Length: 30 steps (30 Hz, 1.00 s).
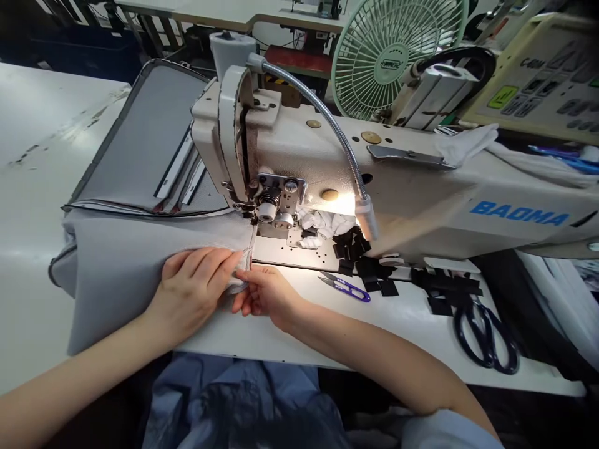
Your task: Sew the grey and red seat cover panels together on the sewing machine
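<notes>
Grey fabric (126, 262), a sewn piece with dark-edged panels, lies on the table left of the sewing machine (299, 143), its right edge close to the needle area. My left hand (194, 287) presses on the fabric near that edge, fingers bent together over it. Just to the right, my right hand (264, 290) pinches the fabric's edge between thumb and index finger. The fingertips of both hands nearly meet at a folded bit of the fabric. The machine's lamp (366, 218) lights the metal plate.
Purple thread snips (346, 287) lie right of my right hand. Black fabric pieces (369, 271) and white scraps (327, 223) sit by the machine bed. Large dark scissors (486, 337) rest at the right. Behind the machine are a green fan (390, 62) and a control panel (538, 81).
</notes>
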{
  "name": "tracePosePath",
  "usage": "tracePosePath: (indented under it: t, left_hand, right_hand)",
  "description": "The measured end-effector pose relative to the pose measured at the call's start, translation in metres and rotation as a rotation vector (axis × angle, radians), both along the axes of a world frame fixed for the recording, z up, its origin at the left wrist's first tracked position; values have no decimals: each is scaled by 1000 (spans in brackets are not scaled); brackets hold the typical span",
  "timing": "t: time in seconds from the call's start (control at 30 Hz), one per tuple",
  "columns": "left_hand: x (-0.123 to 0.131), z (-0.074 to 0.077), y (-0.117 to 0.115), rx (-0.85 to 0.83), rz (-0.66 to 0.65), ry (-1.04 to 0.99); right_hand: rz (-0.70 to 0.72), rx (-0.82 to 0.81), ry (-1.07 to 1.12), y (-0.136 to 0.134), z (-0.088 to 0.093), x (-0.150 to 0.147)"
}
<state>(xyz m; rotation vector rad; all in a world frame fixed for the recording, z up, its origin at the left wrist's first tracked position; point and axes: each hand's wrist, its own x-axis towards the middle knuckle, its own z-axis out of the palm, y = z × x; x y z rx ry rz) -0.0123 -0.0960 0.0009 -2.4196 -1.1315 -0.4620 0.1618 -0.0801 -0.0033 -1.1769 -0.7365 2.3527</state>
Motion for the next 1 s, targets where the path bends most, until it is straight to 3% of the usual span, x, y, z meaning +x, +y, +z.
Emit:
tracePosePath:
  t: [0.13, 0.27, 0.37, 0.5, 0.6, 0.83, 1.0]
  left_hand:
    - [-8, -2, 34, -188, -142, 33]
    - [-9, -6, 43, -300, -232, 80]
    - [-9, -12, 40, -248, -213, 93]
    - [-11, -17, 34, -304, -166, -2]
    - [-11, -20, 31, -372, -117, -131]
    - [-14, -21, 41, -637, -182, -404]
    - [-15, -19, 58, -707, -219, -395]
  right_hand:
    - [50, -8, -47, 1, 0, 1]
    - [239, 205, -168, -1, -1, 10]
    - [399, 663, -541, -5, 2, 19]
    - [496, 1362, -1053, -8, -1, 24]
    - [496, 1618, -1189, -5, -13, 24]
    - [501, 1695, -1344, 4, -26, 23]
    - [521, 1672, -1397, 14, -22, 24]
